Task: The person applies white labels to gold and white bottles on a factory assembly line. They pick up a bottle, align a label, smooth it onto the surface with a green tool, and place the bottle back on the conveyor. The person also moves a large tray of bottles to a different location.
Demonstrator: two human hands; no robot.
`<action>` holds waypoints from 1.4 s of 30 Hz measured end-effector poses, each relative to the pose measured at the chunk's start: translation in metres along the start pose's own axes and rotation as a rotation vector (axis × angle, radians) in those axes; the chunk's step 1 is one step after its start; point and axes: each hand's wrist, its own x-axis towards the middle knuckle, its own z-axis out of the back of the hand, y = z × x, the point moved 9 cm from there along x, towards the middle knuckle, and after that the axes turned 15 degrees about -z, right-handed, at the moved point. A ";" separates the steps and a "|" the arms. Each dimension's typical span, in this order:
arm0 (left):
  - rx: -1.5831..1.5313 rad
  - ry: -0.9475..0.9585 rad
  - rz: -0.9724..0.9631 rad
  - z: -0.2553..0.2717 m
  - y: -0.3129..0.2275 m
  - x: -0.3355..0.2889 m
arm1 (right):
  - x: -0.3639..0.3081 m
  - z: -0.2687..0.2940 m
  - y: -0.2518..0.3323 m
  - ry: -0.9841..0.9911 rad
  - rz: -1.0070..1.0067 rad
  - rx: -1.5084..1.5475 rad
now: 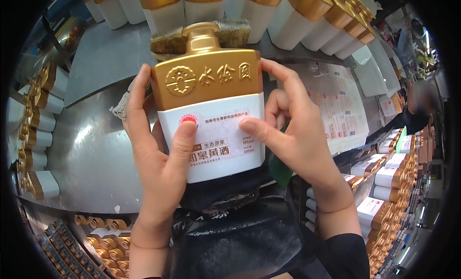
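A flat white bottle (216,163) with a gold shoulder and neck is held upright in front of me, its front turned toward me. My left hand (156,144) grips its left side, the thumb pressed on the front beside a red dot. My right hand (297,125) grips the other side, its thumb on the right part of the front. A thin, pale label (223,135) with print lies on the white face under both thumbs. Behind the bottle's neck sits a brownish ridged pad or cloth (234,33), partly hidden.
Several white and gold bottles (259,15) stand along the table's far edge, more (43,135) at the left. Label sheets (336,106) lie stacked at the right. Crates of bottles (110,240) are at lower left, and rows of labelled bottles (374,212) at lower right. A person (418,101) is at far right.
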 end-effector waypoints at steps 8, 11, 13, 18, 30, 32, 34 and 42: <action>-0.269 0.014 0.163 -0.007 0.004 -0.012 | -0.007 -0.002 -0.002 0.023 -0.011 -0.055; -0.285 0.013 0.167 -0.008 0.005 -0.013 | -0.009 -0.002 -0.002 0.012 0.026 -0.087; -0.294 0.018 0.156 -0.007 0.005 -0.013 | -0.010 -0.002 0.000 0.009 0.046 -0.106; -0.404 -0.039 0.221 -0.004 0.004 -0.012 | -0.007 -0.003 -0.004 0.069 -0.017 0.031; -0.305 0.001 0.098 -0.003 0.004 -0.010 | 0.015 0.013 -0.033 0.056 -0.087 0.335; -0.168 -0.016 -0.054 0.008 0.000 -0.012 | 0.031 0.037 -0.070 0.027 -0.263 0.721; 0.019 0.108 -0.121 0.016 -0.002 -0.014 | 0.014 0.052 -0.078 -0.104 -0.259 0.812; 0.224 0.303 -0.076 0.001 -0.013 -0.022 | -0.075 0.003 -0.050 0.148 -0.270 0.425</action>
